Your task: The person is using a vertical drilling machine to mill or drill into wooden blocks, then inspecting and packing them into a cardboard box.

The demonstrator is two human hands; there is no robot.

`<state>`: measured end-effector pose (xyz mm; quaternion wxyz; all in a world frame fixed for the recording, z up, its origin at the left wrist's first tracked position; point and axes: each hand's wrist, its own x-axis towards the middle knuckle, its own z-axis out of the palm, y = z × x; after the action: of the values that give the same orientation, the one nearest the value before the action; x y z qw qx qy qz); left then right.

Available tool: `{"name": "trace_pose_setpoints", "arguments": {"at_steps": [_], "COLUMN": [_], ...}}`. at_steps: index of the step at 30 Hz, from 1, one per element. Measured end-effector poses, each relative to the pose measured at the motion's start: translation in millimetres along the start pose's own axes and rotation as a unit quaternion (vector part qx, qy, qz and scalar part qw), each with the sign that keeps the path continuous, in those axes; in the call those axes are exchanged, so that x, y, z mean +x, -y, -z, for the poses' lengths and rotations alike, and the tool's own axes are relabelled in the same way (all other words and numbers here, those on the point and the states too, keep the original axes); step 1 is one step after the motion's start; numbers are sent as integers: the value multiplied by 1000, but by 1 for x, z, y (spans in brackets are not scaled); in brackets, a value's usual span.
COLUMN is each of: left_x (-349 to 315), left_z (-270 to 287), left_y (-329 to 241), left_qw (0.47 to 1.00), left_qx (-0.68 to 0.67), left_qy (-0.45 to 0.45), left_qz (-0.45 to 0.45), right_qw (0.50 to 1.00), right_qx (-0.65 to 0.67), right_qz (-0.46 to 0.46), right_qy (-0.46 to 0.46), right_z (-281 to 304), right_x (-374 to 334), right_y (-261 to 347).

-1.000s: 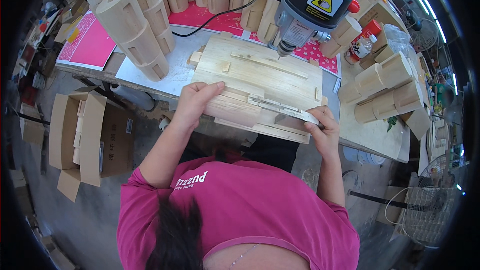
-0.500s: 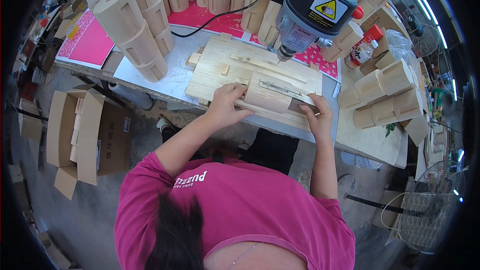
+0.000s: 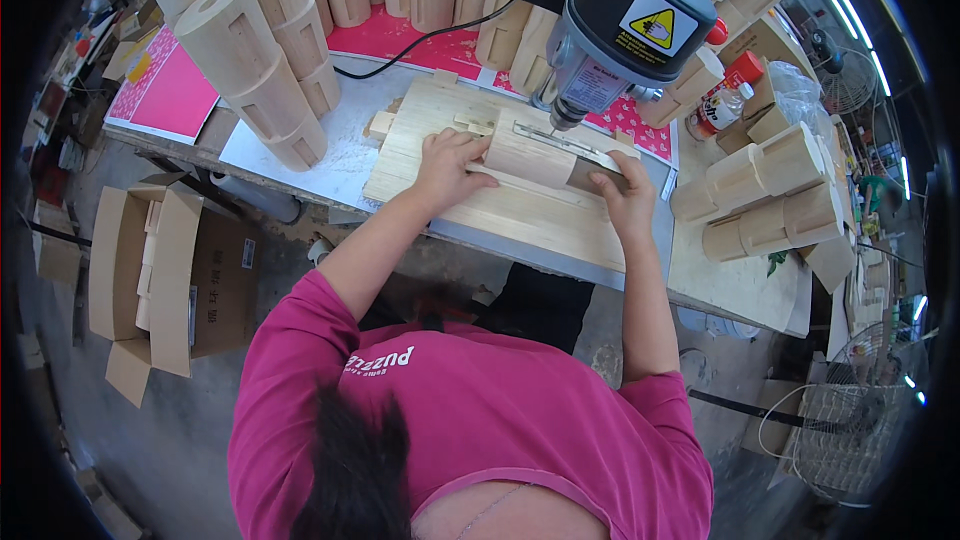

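Head view: the left hand [image 3: 447, 172] is resting at the left end of a wooden cylinder [image 3: 525, 158], its thumb standing apart from the fingers on the near side; whether these fingers are gripping, one cannot tell. The right hand [image 3: 628, 190] is clamping thumb and fingers on a dark plate [image 3: 583, 177] at the cylinder's right end, the thumb pressing on the near face and the fingers reaching over the far side. The cylinder is lying on its side on a pale wooden board [image 3: 470, 215], between the two hands and just below the drill [image 3: 610, 70]. A slotted strip [image 3: 575, 147] is running lengthwise along the top of the cylinder. The drill's bit is pointing down at the strip; whether the tip is touching, one cannot tell.

A black cable [image 3: 430, 40] is trailing from the drill across the table [image 3: 735, 275]. More cylinders are standing in a tall stack [image 3: 250, 70] at the left, and a pair [image 3: 765, 200] of stacked lengths is leaning at the right. A red-capped bottle [image 3: 715, 115] is standing to the right of the drill. Below the table's left side, an open carton [image 3: 220, 285] is holding pale wooden pieces [image 3: 149, 265].
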<state>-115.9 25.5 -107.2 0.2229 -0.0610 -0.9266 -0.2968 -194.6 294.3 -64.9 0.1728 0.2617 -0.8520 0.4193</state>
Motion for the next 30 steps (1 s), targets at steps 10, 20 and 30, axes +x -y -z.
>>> {"name": "trace_pose_setpoints", "arguments": {"at_steps": [10, 20, 30], "left_x": [0, 2, 1], "left_z": [14, 15, 18], "left_y": [22, 19, 19], "left_qw": [998, 999, 998], "left_qx": [-22, -6, -1], "left_qy": [52, 43, 45], "left_qz": [-5, -32, -33], "right_qw": [989, 996, 972], "right_qx": [95, 84, -84], "right_qz": [102, -23, 133], "right_qy": [-57, -30, -172], "right_z": [43, 83, 65], "right_x": [55, 173, 54], "right_y": [56, 91, 138]}}
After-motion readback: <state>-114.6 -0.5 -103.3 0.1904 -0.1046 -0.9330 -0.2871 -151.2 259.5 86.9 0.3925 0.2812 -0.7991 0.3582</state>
